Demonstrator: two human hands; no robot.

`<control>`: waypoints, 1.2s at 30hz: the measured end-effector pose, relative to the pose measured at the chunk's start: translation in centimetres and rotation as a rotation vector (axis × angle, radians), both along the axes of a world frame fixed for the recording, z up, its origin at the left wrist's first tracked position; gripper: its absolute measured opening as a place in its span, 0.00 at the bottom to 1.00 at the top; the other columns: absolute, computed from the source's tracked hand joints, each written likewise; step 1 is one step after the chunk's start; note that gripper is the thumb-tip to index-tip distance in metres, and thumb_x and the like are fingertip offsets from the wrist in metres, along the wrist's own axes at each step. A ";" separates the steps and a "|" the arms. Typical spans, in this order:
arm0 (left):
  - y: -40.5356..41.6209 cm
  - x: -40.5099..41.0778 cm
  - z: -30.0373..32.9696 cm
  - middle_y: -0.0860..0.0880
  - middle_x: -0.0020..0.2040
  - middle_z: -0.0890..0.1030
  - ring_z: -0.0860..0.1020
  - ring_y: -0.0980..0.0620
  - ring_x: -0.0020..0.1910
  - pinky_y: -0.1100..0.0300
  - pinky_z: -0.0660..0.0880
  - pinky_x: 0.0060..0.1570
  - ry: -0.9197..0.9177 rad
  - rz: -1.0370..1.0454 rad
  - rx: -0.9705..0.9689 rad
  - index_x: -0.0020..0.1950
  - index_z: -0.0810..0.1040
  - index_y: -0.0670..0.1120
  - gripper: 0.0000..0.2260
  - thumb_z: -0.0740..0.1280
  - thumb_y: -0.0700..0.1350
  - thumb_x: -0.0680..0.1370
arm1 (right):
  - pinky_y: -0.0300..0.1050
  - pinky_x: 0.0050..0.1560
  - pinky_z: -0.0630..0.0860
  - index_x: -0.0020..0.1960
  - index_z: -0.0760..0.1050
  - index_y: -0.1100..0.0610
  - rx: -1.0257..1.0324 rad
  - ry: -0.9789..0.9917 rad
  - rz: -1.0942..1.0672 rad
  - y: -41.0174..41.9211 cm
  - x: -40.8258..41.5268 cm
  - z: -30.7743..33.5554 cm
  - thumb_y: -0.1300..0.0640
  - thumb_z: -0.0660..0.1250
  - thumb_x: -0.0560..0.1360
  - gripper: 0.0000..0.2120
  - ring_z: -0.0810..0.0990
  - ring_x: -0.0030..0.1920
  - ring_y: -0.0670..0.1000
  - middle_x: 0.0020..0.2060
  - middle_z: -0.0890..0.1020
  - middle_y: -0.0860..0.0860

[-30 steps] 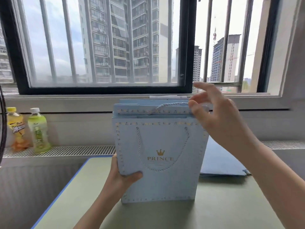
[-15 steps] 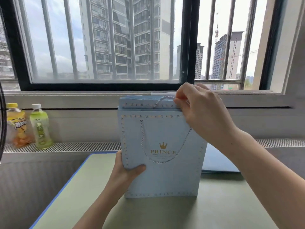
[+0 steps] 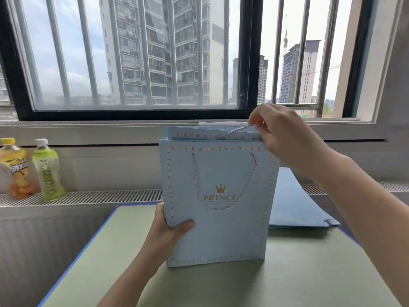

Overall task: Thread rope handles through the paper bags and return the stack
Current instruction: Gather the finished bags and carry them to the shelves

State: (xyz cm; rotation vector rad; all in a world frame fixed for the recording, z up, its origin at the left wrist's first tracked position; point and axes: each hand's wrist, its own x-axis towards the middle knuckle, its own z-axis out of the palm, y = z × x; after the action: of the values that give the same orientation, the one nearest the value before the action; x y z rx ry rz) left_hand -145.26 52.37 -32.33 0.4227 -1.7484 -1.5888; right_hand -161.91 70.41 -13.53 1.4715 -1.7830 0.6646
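Observation:
A light blue paper bag with a gold crown and "PRINCE" stands upright on the green table. A white rope handle hangs in a loop on its front face. My left hand grips the bag's lower left edge, thumb on the front. My right hand is at the bag's top right and pinches a second rope that runs along the rear panel's top edge. Behind the bag on the right lies a flat stack of blue bags.
Two drink bottles, yellow and green, stand on the radiator grille at the left. A barred window fills the back wall. The table's blue left edge runs diagonally toward me.
My right hand went from open above the bag's top right corner to pinching the rear rope and lifting it slightly. The view shifted a little; my left hand kept its grip.

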 end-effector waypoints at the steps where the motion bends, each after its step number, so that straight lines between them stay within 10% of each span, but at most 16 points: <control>1: 0.0 0.0 0.0 0.49 0.55 0.79 0.82 0.56 0.47 0.61 0.79 0.40 -0.001 -0.001 0.000 0.58 0.68 0.50 0.27 0.74 0.47 0.63 | 0.46 0.45 0.72 0.51 0.76 0.61 0.011 0.015 -0.018 0.2 -0.3 0.2 0.67 0.62 0.76 0.06 0.74 0.44 0.51 0.43 0.77 0.52; 5: 0.0 0.2 0.1 0.48 0.56 0.78 0.81 0.55 0.48 0.61 0.79 0.40 0.006 -0.010 -0.010 0.58 0.67 0.50 0.27 0.74 0.47 0.63 | 0.58 0.47 0.76 0.52 0.77 0.58 0.005 -0.108 -0.163 1.9 -2.6 0.7 0.64 0.62 0.76 0.08 0.78 0.43 0.56 0.41 0.80 0.52; 14: -0.1 0.4 -0.2 0.48 0.57 0.79 0.81 0.52 0.52 0.56 0.79 0.44 0.013 -0.034 0.008 0.60 0.68 0.50 0.32 0.77 0.51 0.60 | 0.45 0.48 0.75 0.49 0.79 0.59 -0.099 -0.231 0.093 2.7 -1.9 -1.9 0.62 0.64 0.77 0.05 0.78 0.41 0.45 0.38 0.80 0.47; 20: -0.3 0.7 -0.2 0.47 0.60 0.78 0.80 0.49 0.55 0.49 0.79 0.52 0.011 -0.087 -0.003 0.64 0.66 0.50 0.38 0.77 0.52 0.57 | 0.41 0.43 0.81 0.50 0.80 0.59 0.220 -1.249 0.455 2.6 -0.4 -0.1 0.55 0.58 0.79 0.14 0.82 0.42 0.50 0.42 0.84 0.55; 27: -0.3 0.9 -0.3 0.47 0.61 0.77 0.79 0.50 0.57 0.52 0.78 0.51 -0.010 -0.129 -0.008 0.66 0.65 0.49 0.40 0.78 0.52 0.57 | 0.44 0.35 0.78 0.42 0.84 0.55 0.435 -1.645 0.642 1.5 -1.6 -1.2 0.56 0.62 0.73 0.11 0.82 0.34 0.51 0.36 0.83 0.54; 30: -0.3 0.8 -0.3 0.47 0.60 0.78 0.80 0.50 0.56 0.50 0.78 0.53 -0.017 -0.115 0.000 0.65 0.65 0.49 0.41 0.78 0.52 0.56 | 0.38 0.30 0.76 0.29 0.81 0.57 0.581 -1.620 0.508 0.9 -1.3 -3.0 0.67 0.64 0.70 0.14 0.79 0.28 0.48 0.28 0.80 0.51; 36: -0.1 0.6 -0.1 0.47 0.58 0.79 0.81 0.51 0.53 0.52 0.79 0.49 -0.012 -0.102 0.025 0.63 0.66 0.48 0.40 0.77 0.53 0.55 | 0.34 0.32 0.69 0.35 0.73 0.58 0.725 -1.468 0.120 1.3 -1.2 -5.2 0.69 0.57 0.79 0.16 0.72 0.27 0.44 0.26 0.76 0.47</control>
State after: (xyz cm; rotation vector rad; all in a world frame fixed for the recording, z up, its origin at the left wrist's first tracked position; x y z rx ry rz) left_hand -144.69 52.27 -32.45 0.3615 -1.7861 -1.6838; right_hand -163.12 71.69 -18.72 1.6257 -3.3046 1.4997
